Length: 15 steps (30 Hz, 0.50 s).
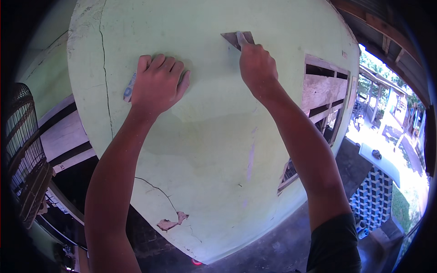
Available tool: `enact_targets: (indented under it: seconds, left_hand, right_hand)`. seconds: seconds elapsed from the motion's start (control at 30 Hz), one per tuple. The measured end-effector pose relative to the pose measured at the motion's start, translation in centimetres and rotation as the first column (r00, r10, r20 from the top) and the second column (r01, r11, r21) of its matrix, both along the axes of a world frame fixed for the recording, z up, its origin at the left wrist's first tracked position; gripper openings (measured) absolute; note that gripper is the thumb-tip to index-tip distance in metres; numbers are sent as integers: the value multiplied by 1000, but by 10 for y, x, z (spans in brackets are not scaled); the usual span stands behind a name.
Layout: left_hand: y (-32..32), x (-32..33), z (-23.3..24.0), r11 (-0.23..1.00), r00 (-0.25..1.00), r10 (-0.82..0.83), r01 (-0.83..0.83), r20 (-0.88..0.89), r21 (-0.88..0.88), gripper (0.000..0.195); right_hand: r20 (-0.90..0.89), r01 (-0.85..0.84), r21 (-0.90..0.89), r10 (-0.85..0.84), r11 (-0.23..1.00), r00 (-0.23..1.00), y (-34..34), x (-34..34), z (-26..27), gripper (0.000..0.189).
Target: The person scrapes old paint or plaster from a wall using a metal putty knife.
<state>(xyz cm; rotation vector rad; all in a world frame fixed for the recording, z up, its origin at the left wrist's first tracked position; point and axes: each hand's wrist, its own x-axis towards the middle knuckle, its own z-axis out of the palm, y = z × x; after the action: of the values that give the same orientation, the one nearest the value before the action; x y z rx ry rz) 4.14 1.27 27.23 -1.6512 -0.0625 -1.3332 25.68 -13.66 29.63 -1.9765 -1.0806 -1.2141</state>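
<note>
A light green plastered wall (205, 136) fills the middle of the view, with a long vertical crack at its left and a chipped patch (173, 221) low down. My right hand (258, 66) grips a putty knife (235, 38), its triangular metal blade lying against the upper wall. To the left, my left hand (158, 82) rests on the wall with bent fingers. A piece of printed paper or packaging (129, 89) shows beside its outer edge; whether the palm holds it is hidden.
A barred birdcage (25, 136) hangs at the far left. Wooden-framed vent openings (324, 90) are at the right of the wall. Beyond, a white-topped table (379, 160) with a patterned cloth stands near a bright yard. Dark floor (273, 235) lies below.
</note>
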Motion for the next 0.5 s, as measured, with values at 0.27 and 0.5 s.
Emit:
enact_targets:
  seconds: [0.27,0.5]
  left_hand:
    - [4,-8,-2,1000,998,-10,9,-57,-14,12]
    - [1,-11,-14,1000,996,-24,23,-89,-10,12]
  right_hand:
    - [-43,-205,-44,203,978,978,-12,-5,-11,47]
    - [-667,-689,272,648,671,367,-43,-45,-86,72]
